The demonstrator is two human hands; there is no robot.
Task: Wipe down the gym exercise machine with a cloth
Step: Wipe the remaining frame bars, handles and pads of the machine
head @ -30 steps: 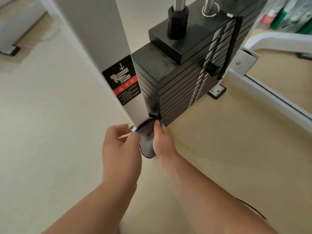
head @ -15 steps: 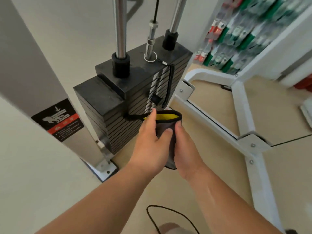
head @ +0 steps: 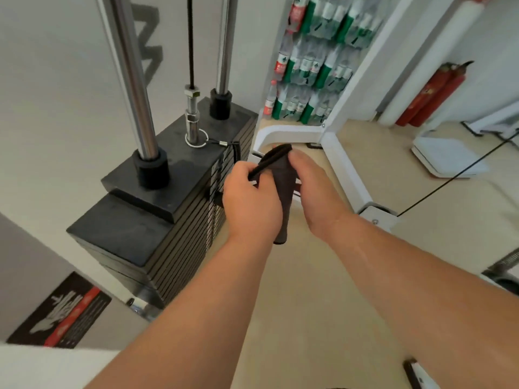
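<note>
A dark grey cloth (head: 283, 181) hangs folded between both hands, in front of the black weight stack (head: 157, 220) of the gym machine. My left hand (head: 250, 203) pinches the cloth's upper left edge. My right hand (head: 314, 186) grips its right side, thumb near the top. The cloth is held clear of the stack, just to its right. Two chrome guide rods (head: 134, 80) and a cable fitting (head: 192, 119) rise from the stack's top plate.
The machine's white base frame (head: 345, 175) runs across the floor to the right. Shrink-wrapped water bottles (head: 311, 66) are stacked at the back. Red fire extinguishers (head: 432, 94) and a white scale (head: 446, 158) stand far right. A warning sticker (head: 61, 313) sits on the grey upright.
Both hands have lifted the cloth from the stack's bottom corner up to beside its top. The cloth has been folded, hiding its yellow inner side. The view has tilted upward.
</note>
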